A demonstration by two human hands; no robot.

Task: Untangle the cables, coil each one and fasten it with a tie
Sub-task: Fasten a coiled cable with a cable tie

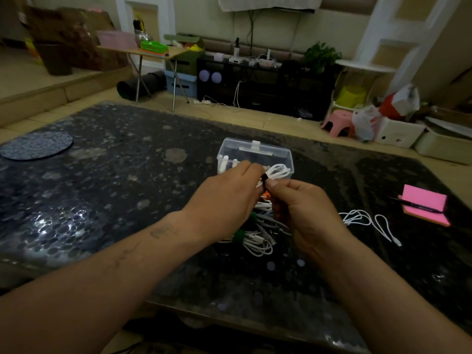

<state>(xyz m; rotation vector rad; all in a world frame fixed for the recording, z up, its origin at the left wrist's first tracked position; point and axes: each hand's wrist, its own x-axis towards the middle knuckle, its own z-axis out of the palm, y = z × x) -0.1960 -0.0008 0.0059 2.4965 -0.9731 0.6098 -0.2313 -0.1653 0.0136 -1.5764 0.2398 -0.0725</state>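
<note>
Where both hands meet just above the dark table (127, 187), a thin white cable (278, 171) is wound into tight loops, with a dark tie (264, 178) wrapped round its middle. The left hand (227, 198) grips the coil with curled fingers. The right hand (304, 213) pinches the tie between thumb and forefinger. Beneath them lie bundled cables (258, 241) with green ties (240, 235), and a loose cable (367, 221) sprawls to the right.

Open dark speckled glossy tabletop (115, 200) spreads across the left, up to a dark round mat (35, 145) at the far-left edge. In the middle, the left hand (229, 198) and right hand (304, 208) hold a white cable coil (278, 171) just in front of a clear plastic lidded box (255, 152), above a heap of coiled white cables (258, 241). On the right, a loose white cable (367, 221) and a pink sticky-note pad (425, 205) with a black pen (419, 206) narrow the passage.
</note>
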